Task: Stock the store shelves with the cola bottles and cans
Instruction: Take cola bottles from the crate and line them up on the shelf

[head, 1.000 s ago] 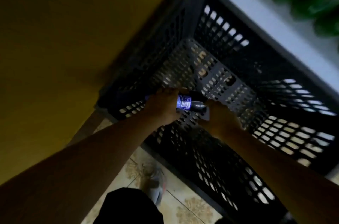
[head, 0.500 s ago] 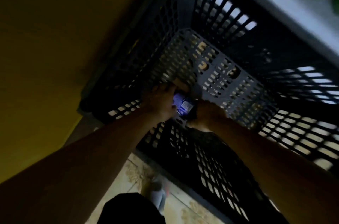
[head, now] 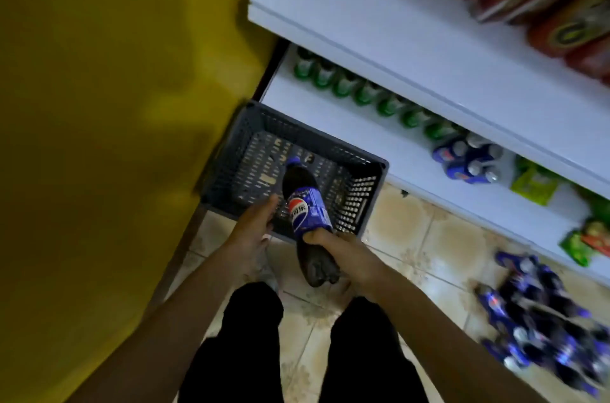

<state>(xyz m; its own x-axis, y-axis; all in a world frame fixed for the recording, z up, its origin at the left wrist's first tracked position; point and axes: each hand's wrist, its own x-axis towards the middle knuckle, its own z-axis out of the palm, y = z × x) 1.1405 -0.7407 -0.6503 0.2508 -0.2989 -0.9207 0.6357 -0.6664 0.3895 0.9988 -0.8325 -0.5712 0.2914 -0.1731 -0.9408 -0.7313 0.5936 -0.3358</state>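
Note:
My right hand (head: 343, 250) grips a dark cola bottle (head: 305, 207) with a blue label around its lower half, cap pointing away over the grey plastic crate (head: 369, 184). My left hand (head: 254, 221) hangs beside the bottle with fingers relaxed, just left of the label; whether it touches the bottle is unclear. The crate stands on the tiled floor against the yellow wall and looks to have nothing in it. Blue cola cans (head: 468, 160) stand on the lower white shelf (head: 346, 125). A heap of cola bottles (head: 541, 320) lies on the floor at the right.
Green bottles (head: 366, 92) line the back of the lower shelf. Green snack packs (head: 531, 184) lie further right on it. The upper shelf (head: 379, 16) holds red packets (head: 561, 29). The yellow wall (head: 115, 138) fills the left. My legs in black trousers are at the bottom.
The view pulled up and back from inside the crate. The bottle, held low in the crate by both hands, is now lifted above its near rim in my right hand.

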